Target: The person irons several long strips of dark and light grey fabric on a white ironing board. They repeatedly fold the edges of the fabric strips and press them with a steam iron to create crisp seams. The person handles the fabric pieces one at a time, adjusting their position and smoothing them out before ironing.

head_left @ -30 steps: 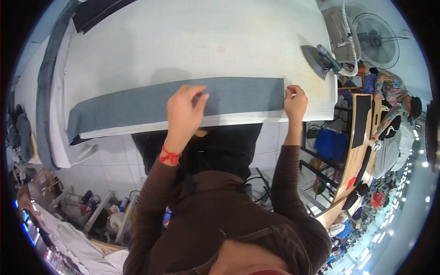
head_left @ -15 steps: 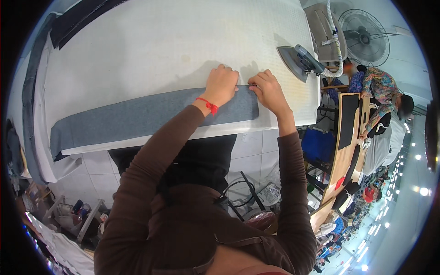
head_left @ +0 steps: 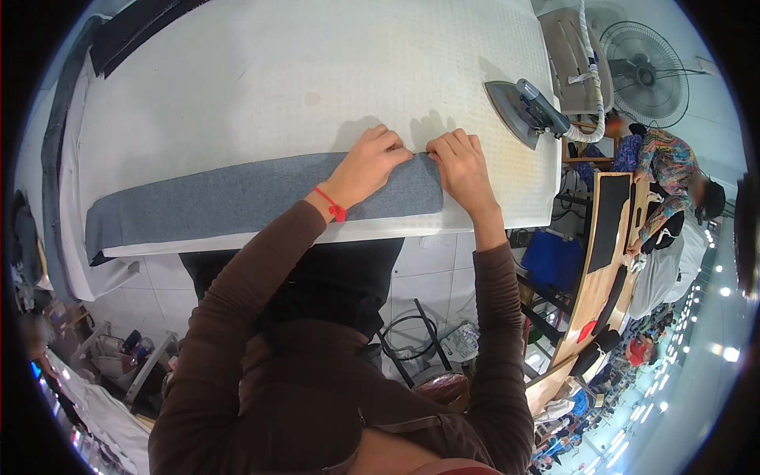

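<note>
A long grey-blue strip of fabric (head_left: 237,190) lies along the near edge of the white padded table (head_left: 261,95), its left end drooping over the edge. My left hand (head_left: 370,162), with a red string at the wrist, pinches the strip's far edge close to its right end. Just right of it, my right hand (head_left: 461,165) pinches the same edge at the corner. The fingertips of both hands nearly meet, a small gap between them. To the right of my hands an iron (head_left: 518,111) rests on the table, its hose leading off to the right.
Dark folded fabric (head_left: 142,32) lies at the table's far left corner. A standing fan (head_left: 643,75) is at the upper right. Beyond the table's right side, a co-worker in a patterned shirt (head_left: 665,158) leans over a wooden bench (head_left: 574,317). A blue bin (head_left: 550,260) sits below.
My left hand has moved slightly down and right, its fingers now reaching the fabric edge beside the right hand. The right hand's fingers have closed in. The whole view has shifted a little.
</note>
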Motion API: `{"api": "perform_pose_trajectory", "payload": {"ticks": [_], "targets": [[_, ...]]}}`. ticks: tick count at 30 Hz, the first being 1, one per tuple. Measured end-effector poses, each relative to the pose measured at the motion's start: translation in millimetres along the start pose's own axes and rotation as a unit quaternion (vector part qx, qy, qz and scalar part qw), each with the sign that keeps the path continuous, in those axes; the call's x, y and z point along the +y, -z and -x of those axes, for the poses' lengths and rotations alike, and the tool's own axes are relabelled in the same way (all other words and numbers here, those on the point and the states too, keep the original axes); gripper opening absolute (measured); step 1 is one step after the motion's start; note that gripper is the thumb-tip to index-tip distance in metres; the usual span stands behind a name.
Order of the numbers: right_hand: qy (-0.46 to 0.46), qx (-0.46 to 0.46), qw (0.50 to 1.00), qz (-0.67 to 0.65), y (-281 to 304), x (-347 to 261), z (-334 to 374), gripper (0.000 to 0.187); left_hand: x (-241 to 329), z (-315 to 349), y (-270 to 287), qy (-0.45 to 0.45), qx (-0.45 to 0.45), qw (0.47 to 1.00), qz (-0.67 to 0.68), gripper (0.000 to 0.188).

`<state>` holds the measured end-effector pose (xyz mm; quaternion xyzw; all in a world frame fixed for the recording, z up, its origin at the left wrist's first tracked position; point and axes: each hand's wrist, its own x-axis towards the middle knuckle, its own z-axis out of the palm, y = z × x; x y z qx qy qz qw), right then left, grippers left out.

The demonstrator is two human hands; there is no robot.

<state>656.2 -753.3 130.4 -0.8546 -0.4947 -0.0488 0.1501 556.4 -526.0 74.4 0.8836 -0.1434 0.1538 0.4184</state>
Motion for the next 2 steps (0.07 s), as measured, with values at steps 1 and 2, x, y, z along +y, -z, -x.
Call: {"api": "perform_pose_trajectory", "payload": {"ticks": [1,2], "targets": [[0.005,0.017,1.000,0.008,-3.5,0.1,2.8,0.014,-1.1,2.2,-0.8,-0.011,-0.011,1.000,-0.019,0.021],[0.011,0.034,0.999,0.016,-7.3,-0.4,5.5,0.016,-2.0,3.7,-2.2,-0.022,-0.023,0.999,-0.038,0.024]]}}
